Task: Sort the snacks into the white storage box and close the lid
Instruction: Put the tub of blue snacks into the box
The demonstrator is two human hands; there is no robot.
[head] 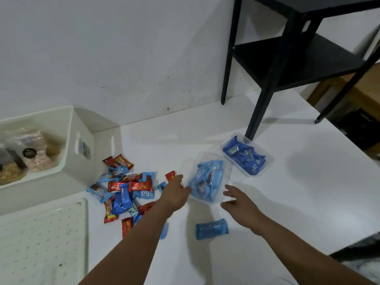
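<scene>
Forearms reach in from the bottom edge over the white surface (267, 202). Nearest on the left lies the white perforated lid (41, 239), flat beside the box. A single light-blue snack packet (211, 228) rests alone between the two arms. The right hand (240, 204) hovers just beside the near corner of a clear tray (225, 161), its fingers (228, 191) spread and released, holding nothing. The left hand (174, 192) reaches to the tray's left edge — its fingers look loose, though blur hides whether they touch the rim. That tray holds light-blue packets (207, 182).

Left of the left arm sprawls a loose pile of red and blue snacks (125, 188), some of it under the arm. Further back, a second clear tray (267, 159) carries dark-blue packets (244, 157), just beside the foot of a black side table (298, 58). At far left the white storage box (67, 145) stands open against the wall — clear bags of snacks (30, 155) already inside.
</scene>
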